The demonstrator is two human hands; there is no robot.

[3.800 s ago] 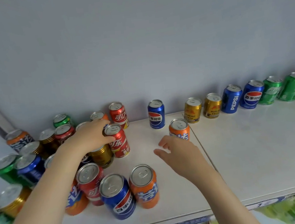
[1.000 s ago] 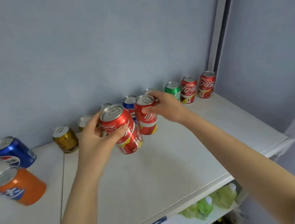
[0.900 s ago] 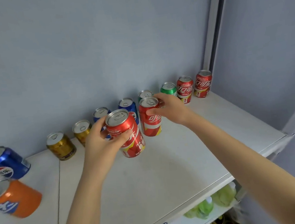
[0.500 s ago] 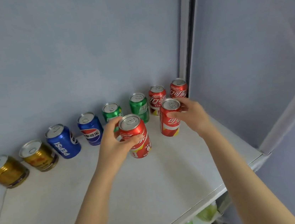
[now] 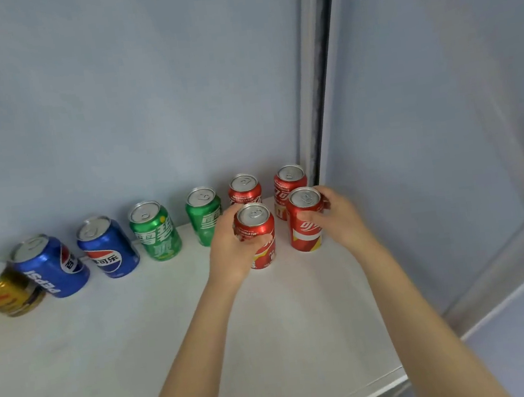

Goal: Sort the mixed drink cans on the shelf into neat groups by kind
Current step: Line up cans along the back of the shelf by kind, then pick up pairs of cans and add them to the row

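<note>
My left hand (image 5: 231,251) grips the left red can (image 5: 256,232), my right hand (image 5: 339,218) the right red can (image 5: 305,226), low over the shelf (image 5: 107,349), just before two back reds (image 5: 244,189). Greens (image 5: 156,234) and blues (image 5: 108,250) look grouped; reds nearly so.

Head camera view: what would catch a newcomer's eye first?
Two hands meet at the right end of the shelf: the left hand grips one red can, the right hand grips another red can beside it, in front of two more red cans at the wall. Along the wall to the left stands a colourful row: two green cans, two blue cans, then gold cans at the picture's edge.
</note>
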